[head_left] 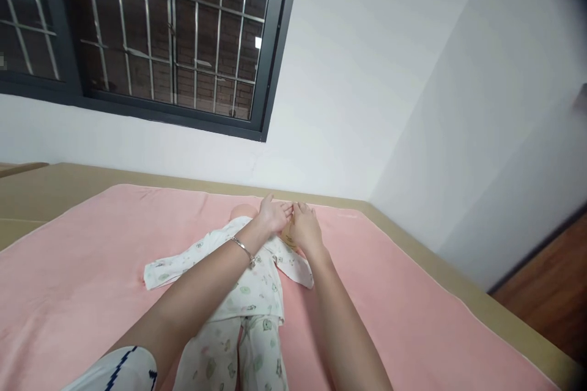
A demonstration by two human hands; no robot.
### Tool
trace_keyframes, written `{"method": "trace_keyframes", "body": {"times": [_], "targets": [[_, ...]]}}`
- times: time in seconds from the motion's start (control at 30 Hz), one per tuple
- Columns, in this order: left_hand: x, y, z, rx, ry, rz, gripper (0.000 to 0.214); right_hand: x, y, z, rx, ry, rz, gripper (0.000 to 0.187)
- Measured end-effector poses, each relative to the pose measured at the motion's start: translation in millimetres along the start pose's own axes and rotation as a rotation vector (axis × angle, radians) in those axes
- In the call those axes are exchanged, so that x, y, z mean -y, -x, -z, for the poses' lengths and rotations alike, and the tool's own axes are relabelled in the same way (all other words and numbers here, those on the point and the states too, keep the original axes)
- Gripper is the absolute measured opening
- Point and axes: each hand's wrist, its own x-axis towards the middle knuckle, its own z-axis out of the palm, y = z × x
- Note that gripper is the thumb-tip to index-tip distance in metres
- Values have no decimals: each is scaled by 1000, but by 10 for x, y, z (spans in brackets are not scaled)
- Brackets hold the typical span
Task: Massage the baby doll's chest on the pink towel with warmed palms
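Note:
A doll lies on its back on the pink cover, dressed in a white patterned top [250, 293] and matching trousers [263, 348]. Its bald head [243, 212] shows partly behind my left arm. My left hand [275, 214] is open above the doll's shoulder, palm turned up and fingers reaching right. Close against its fingertips, my right hand [306, 229] is closed around a yellowish bottle [288, 237] with small print. Only part of the bottle shows; its top is hidden by my hands. A bracelet [243, 250] circles my left wrist.
The pink cover [389, 305] lies over a tan padded surface [413, 250] that meets the white wall [348, 73]. A dark-framed window [263, 73] with metal bars is at the upper left. Brown wood [550, 281] shows at the right edge.

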Motion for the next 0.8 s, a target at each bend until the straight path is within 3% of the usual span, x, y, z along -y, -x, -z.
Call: {"method": "trace_keyframes", "body": {"times": [0.17,0.37,0.5,0.67,0.8], "targets": [[-52,254,153,0,-47,39,76,44,-6,-147,-30,137,-15,62],[-39,970,426,-126,-76,123,69,123,30,-196,-18,240,-28,60],[-101,1343,485,-202,-61,150,67,182,55,-144,35,235,-37,48],[-219,1589,390,-253,-70,89,60,437,85,-50,-23,-69,-18,47],[-299,1713,272,-153,-54,2,58,861,304,31,20,-458,132,53]]}}
